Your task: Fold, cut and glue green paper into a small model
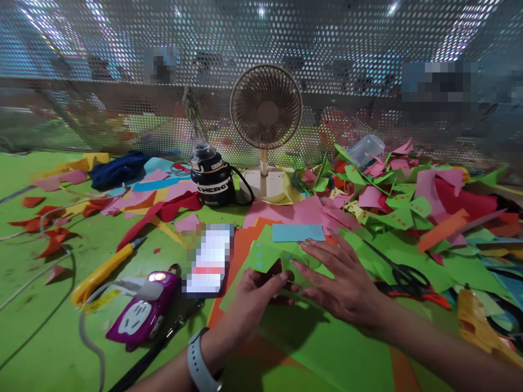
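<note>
My left hand (251,299), with a pale watch strap (198,359) at the wrist, pinches a small green paper piece (295,275) between thumb and fingers. A dark red bit of paper (274,268) shows beside the thumb. My right hand (347,280) is open, fingers spread, with its fingertips at the far and right side of the green piece. Below both hands lie green paper sheets (327,348) over orange paper (241,256). Blue dots (259,255) mark the green sheet near my left hand. A light blue paper strip (298,233) lies just beyond my fingers.
Scissors (404,275) lie right of my right hand, beside heaped paper scraps (379,201). A phone (210,261), a purple device (147,307) and a yellow-handled tool (102,272) are at left. A black bottle (211,182) and a fan (266,109) stand before a perforated screen (327,32).
</note>
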Available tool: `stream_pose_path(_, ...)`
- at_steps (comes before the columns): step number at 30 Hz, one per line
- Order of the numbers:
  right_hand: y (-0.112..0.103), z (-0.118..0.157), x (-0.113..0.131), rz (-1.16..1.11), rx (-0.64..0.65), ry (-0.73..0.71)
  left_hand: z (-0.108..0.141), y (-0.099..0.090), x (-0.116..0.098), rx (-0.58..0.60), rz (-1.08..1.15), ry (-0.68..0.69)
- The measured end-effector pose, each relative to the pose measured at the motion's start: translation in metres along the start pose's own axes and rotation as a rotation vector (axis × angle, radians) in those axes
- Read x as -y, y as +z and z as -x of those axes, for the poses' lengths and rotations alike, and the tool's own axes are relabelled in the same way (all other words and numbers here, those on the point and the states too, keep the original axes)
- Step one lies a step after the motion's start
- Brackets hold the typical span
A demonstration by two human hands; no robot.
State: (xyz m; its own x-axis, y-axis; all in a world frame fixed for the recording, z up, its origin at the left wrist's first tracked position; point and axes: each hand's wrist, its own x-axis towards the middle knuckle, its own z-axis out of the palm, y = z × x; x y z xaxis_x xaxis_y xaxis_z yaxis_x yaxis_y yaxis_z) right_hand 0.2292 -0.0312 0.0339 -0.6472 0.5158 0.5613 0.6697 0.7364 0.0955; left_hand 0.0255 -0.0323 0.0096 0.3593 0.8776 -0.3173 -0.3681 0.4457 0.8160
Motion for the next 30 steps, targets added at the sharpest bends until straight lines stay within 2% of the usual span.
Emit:
stream_pose_path(5,0.000,0.001,0.000,-0.015,-0.002,0.000,0.000,0.001,-0.001,0.002,-0.024,0.017)
stream_pose_path(9,0.003,0.001,-0.001,-0.122,-0.083,0.064,0.000,0.002,-0.002,-0.038,-0.059,0.024)
stream_pose_path(11,0.004,-0.001,-0.002,-0.271,-0.120,0.184,0.001,0.002,-0.002,-0.031,-0.079,0.024)
stream_pose_path(13,0.005,-0.006,-0.002,-0.474,-0.096,0.380,0.002,0.003,-0.003,-0.016,-0.099,0.026)
stream_pose_path(16,0.005,-0.014,-0.001,-0.796,0.054,0.668,0.003,0.002,-0.002,-0.017,-0.117,0.029)
stream_pose_path(19,0.005,-0.020,0.002,-0.960,0.159,0.801,0.002,0.000,0.000,-0.034,-0.142,0.046)
stream_pose_path(30,0.008,-0.020,0.006,-0.988,0.191,0.833,0.000,0.002,-0.003,-0.007,-0.173,0.106)
